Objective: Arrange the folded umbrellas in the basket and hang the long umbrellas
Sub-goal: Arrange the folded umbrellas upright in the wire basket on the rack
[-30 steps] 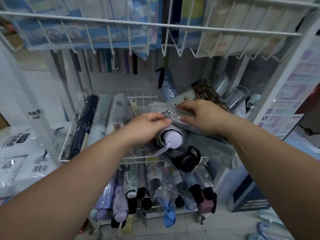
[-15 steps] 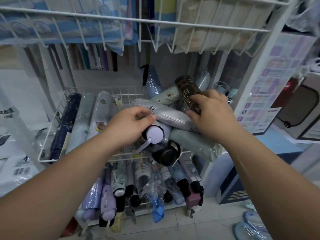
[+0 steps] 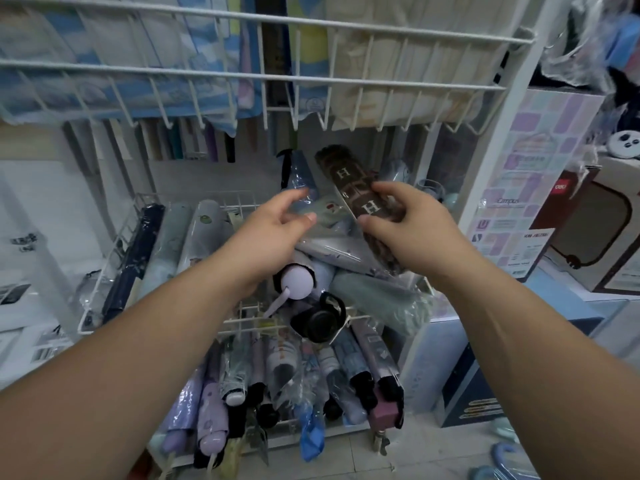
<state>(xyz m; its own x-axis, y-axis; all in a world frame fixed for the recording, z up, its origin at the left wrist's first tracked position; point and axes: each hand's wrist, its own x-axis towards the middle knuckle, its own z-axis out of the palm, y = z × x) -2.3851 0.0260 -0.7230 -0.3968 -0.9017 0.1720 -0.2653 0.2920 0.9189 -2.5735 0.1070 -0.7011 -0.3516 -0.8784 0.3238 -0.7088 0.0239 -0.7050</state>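
A single head-worn wide-angle camera looks forward and down from close above the wire basket (image 3: 104,278) of folded umbrellas, both forearms reaching in from the bottom edge, an upper wire rack (image 3: 346,77) across the top.

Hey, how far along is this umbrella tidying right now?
Done: three umbrellas lie side by side in the basket. In hand: the right hand grips the brown umbrella; the left hand is open beside it. Left: the crossed pile on the right, and a curved handle on the floor, possibly a long umbrella.
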